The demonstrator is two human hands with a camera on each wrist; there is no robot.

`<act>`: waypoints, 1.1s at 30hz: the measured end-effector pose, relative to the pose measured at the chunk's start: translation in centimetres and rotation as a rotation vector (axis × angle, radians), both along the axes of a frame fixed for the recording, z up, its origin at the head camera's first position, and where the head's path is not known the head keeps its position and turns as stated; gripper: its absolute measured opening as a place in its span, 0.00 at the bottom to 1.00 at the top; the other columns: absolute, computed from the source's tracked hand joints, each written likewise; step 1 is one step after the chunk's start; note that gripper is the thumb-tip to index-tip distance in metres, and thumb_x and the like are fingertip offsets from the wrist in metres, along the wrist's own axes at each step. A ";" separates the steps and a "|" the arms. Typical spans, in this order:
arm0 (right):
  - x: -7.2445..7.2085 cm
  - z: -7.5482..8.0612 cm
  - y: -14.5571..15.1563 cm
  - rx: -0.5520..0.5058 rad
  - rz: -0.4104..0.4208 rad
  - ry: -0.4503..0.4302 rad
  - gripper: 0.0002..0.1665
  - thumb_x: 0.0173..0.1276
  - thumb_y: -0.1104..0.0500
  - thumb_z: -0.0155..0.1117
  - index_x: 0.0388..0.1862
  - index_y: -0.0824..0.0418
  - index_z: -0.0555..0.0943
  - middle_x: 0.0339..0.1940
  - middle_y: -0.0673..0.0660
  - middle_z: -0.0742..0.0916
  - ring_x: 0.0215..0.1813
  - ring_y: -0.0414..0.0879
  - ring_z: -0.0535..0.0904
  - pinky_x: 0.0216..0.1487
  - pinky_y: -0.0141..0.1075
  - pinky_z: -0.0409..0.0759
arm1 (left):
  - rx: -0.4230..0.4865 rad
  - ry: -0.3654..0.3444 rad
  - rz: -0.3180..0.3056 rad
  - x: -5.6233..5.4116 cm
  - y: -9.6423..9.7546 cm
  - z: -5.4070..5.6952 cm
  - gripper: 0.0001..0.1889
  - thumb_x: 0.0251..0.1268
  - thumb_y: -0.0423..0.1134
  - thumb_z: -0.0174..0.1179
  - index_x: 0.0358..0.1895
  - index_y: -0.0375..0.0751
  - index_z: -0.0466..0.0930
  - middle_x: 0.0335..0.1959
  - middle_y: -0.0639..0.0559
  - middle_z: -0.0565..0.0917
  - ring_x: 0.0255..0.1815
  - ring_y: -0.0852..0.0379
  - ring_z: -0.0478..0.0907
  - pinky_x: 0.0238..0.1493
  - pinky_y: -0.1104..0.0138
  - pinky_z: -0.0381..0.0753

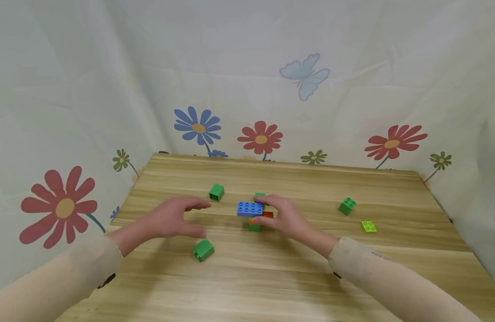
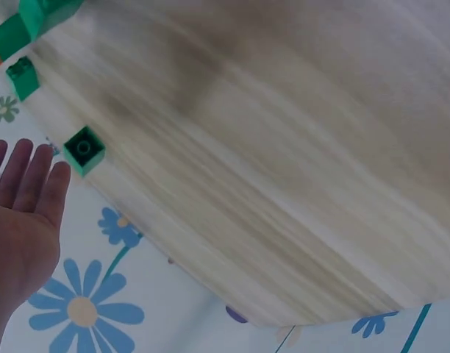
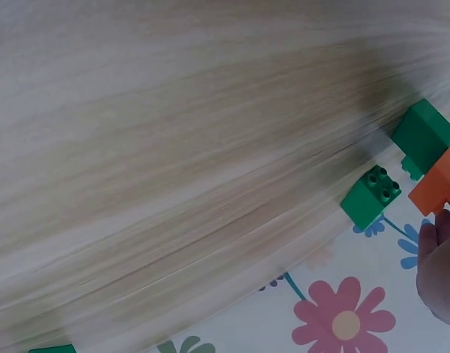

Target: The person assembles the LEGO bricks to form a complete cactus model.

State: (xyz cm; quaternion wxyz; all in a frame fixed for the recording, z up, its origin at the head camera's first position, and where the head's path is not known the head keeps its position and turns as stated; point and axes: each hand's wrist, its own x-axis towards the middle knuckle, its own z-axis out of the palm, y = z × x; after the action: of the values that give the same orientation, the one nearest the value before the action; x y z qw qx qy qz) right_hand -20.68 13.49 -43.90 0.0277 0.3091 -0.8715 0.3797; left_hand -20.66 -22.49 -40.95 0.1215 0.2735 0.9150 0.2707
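My right hand (image 1: 285,218) grips a small stack of toy building bricks between thumb and fingers. On top is a blue studded brick (image 1: 249,209); an orange brick (image 1: 268,215) shows under it, with a green brick (image 1: 254,225) lower down. Another bit of green (image 1: 260,195) appears behind the fingers; whether it joins the stack I cannot tell. In the right wrist view, the orange brick (image 3: 437,184) is by the fingertips, against a green brick (image 3: 425,136). Left of the stack, my left hand (image 1: 172,218) holds nothing, its thumb and fingers apart. A loose green brick (image 1: 203,249) lies just below its thumb.
Another green brick (image 1: 216,192) sits farther back on the wooden table (image 1: 312,281). Toward the right are a studded green brick (image 1: 347,206) and a flat lime brick (image 1: 368,226). A flower-printed cloth (image 1: 332,112) hangs beyond the table's back edge.
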 end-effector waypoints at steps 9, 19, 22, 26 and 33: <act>0.1 -0.1 -0.2 0.010 -0.021 -0.030 0.32 0.69 0.54 0.79 0.69 0.63 0.84 0.60 0.57 0.90 0.55 0.49 0.88 0.56 0.45 0.88 | -0.033 0.035 0.002 2.7 0.2 -2.4 0.46 0.50 0.67 0.81 0.72 0.52 0.79 0.68 0.58 0.83 0.68 0.49 0.80 0.68 0.46 0.79; 0.2 0.3 -0.4 0.021 -0.030 -0.047 0.31 0.70 0.53 0.78 0.68 0.62 0.84 0.59 0.57 0.90 0.56 0.49 0.88 0.54 0.43 0.89 | -0.059 0.144 -0.025 4.0 0.3 -4.1 0.45 0.47 0.70 0.80 0.70 0.56 0.81 0.64 0.61 0.85 0.65 0.53 0.82 0.65 0.48 0.82; 0.2 0.3 -0.5 0.018 -0.028 -0.049 0.30 0.70 0.53 0.79 0.68 0.62 0.84 0.58 0.56 0.91 0.55 0.49 0.88 0.55 0.44 0.89 | -0.058 0.163 -0.042 4.1 0.4 -4.3 0.44 0.48 0.70 0.80 0.69 0.54 0.82 0.64 0.61 0.86 0.65 0.53 0.83 0.65 0.48 0.82; 0.2 0.2 -0.5 0.012 -0.029 -0.057 0.30 0.70 0.53 0.78 0.68 0.62 0.85 0.57 0.56 0.91 0.54 0.48 0.88 0.55 0.45 0.89 | -0.063 0.182 -0.062 4.1 0.6 -4.5 0.43 0.50 0.70 0.79 0.68 0.52 0.83 0.63 0.61 0.86 0.65 0.54 0.83 0.65 0.49 0.82; 0.2 0.2 -0.4 0.003 -0.025 -0.069 0.30 0.70 0.54 0.78 0.68 0.62 0.84 0.57 0.56 0.91 0.54 0.48 0.88 0.57 0.43 0.89 | -0.082 0.234 -0.080 3.9 0.5 -5.0 0.41 0.51 0.70 0.78 0.66 0.51 0.84 0.62 0.60 0.87 0.63 0.54 0.84 0.64 0.50 0.84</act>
State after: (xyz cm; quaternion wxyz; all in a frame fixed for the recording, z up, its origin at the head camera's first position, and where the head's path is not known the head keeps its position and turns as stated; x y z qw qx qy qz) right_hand -20.46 13.08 -43.73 0.0019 0.2848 -0.8763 0.3885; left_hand -16.71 -21.99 -45.97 0.0358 0.3342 0.9215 0.1944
